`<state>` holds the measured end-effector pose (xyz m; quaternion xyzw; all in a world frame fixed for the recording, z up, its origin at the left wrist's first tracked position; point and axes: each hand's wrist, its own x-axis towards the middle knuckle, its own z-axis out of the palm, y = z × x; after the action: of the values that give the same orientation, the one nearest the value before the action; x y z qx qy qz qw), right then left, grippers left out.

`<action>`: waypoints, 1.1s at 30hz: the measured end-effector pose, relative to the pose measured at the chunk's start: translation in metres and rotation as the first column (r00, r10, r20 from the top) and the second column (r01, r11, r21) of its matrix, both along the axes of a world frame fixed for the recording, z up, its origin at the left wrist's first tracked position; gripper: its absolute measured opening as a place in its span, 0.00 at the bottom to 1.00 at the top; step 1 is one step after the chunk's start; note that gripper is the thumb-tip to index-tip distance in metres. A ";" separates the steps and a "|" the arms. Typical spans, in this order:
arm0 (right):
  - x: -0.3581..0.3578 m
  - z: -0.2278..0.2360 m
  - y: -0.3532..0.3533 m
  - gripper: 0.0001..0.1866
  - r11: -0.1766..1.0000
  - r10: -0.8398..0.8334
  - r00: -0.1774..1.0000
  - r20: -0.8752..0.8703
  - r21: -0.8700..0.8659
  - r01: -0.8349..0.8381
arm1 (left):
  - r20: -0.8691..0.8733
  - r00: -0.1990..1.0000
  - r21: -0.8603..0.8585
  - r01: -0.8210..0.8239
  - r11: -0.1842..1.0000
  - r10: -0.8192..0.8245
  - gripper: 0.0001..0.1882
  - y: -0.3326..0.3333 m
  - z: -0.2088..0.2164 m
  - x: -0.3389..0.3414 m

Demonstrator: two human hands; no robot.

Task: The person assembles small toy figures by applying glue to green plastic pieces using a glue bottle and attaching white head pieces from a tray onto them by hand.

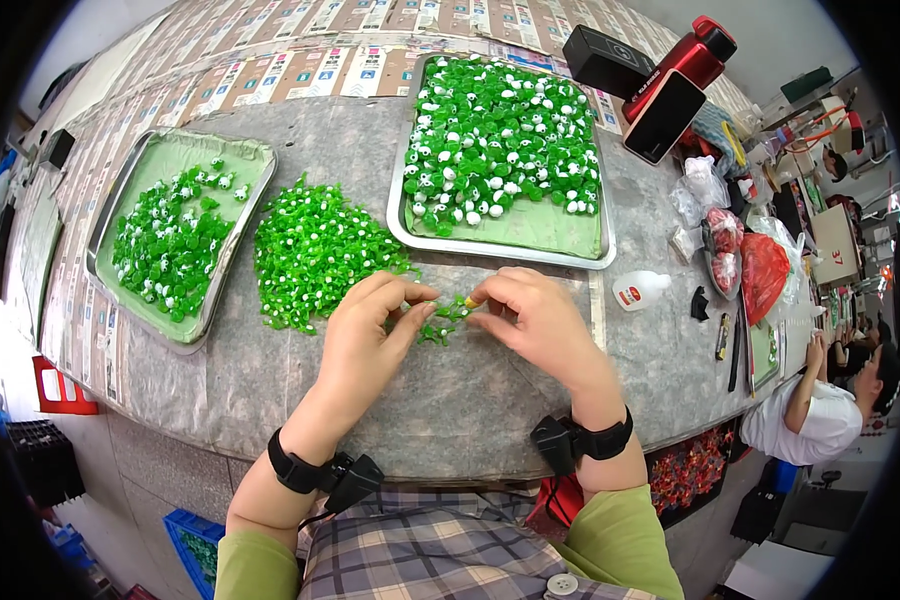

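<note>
My left hand [370, 325] is closed in a pinch, thumb and forefinger meeting at a small green plastic piece. Facing it, my right hand [542, 322] has its fingertips bent together at a tiny yellow-tipped piece [469, 302], partly hidden by the fingers. Between and just below the fingertips lie a few loose green pieces [438, 330] on the grey table cover. Beside my left hand spreads a heap of small bright green pieces [320, 250] with pale dots. Both wrists wear black straps with small devices.
Behind my hands, a large metal tray [610, 255] holds green pieces with white ball-like parts. A smaller tray [260, 165] at left holds similar ones. Rightward are a white bottle [641, 290], a phone [663, 115], a red flask [695, 55] and plastic bags [763, 275]. A co-worker [815, 415] sits at far right.
</note>
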<state>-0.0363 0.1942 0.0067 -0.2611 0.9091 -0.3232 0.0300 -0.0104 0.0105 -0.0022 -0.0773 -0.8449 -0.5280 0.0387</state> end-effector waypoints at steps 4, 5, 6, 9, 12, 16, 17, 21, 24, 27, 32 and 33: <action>0.003 -0.007 -0.006 0.08 0.995 0.017 0.999 -0.033 0.097 -0.014 | 0.046 0.999 0.029 -0.011 1.000 0.010 0.05 -0.002 -0.003 0.000; 0.003 -0.010 -0.006 0.09 0.992 0.025 0.996 -0.085 0.127 -0.014 | 0.046 0.999 0.030 -0.009 1.000 0.008 0.05 -0.002 -0.003 0.000; 0.003 -0.012 -0.005 0.09 0.992 0.026 0.996 -0.084 0.127 -0.015 | 0.049 0.999 0.025 -0.002 1.000 0.001 0.05 -0.003 -0.003 0.000; 0.002 -0.010 -0.003 0.08 0.995 0.029 0.995 -0.091 0.100 -0.019 | 0.136 0.990 0.163 -0.001 0.987 -0.022 0.06 -0.003 -0.008 0.004; 0.007 0.008 -0.007 0.07 0.967 -0.041 0.988 0.152 -0.244 0.078 | 0.333 0.932 0.416 -0.011 0.909 -0.141 0.08 -0.005 -0.004 0.004; 0.010 0.012 -0.009 0.08 0.875 0.073 0.992 0.106 -0.485 -0.013 | 0.462 0.734 0.797 -0.098 0.596 -0.497 0.10 -0.003 0.002 0.004; 0.011 0.013 -0.008 0.10 0.884 0.101 0.994 0.044 -0.462 -0.070 | 0.459 0.731 0.799 -0.092 0.594 -0.505 0.10 -0.002 -0.001 0.004; 0.010 0.029 -0.009 0.11 0.901 -0.015 0.998 -0.053 -0.435 -0.010 | 0.433 0.730 0.858 -0.153 0.491 -0.529 0.08 -0.013 -0.014 0.006; 0.017 0.050 0.040 0.11 0.731 -0.463 0.861 -0.210 -0.640 0.237 | 0.427 0.825 0.837 -0.205 0.508 -0.371 0.07 -0.010 -0.004 0.006; 0.024 0.052 0.095 0.11 0.446 -0.779 0.618 -0.103 -0.784 0.431 | 0.422 0.851 0.840 -0.238 0.487 -0.312 0.08 -0.010 -0.004 0.005; 0.025 -0.002 0.148 0.25 0.615 -0.739 0.669 0.085 -0.321 0.720 | 0.408 0.857 0.849 -0.230 0.476 -0.315 0.07 -0.009 -0.007 0.005; 0.024 -0.005 0.146 0.25 0.617 -0.735 0.672 0.089 -0.322 0.718 | 0.411 0.855 0.845 -0.227 0.483 -0.316 0.07 -0.010 -0.008 0.005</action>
<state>-0.0127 0.3399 0.0014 0.1195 0.8694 -0.4480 -0.1707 -0.0056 0.0007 -0.0099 0.0747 -0.4319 -0.8827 -0.1696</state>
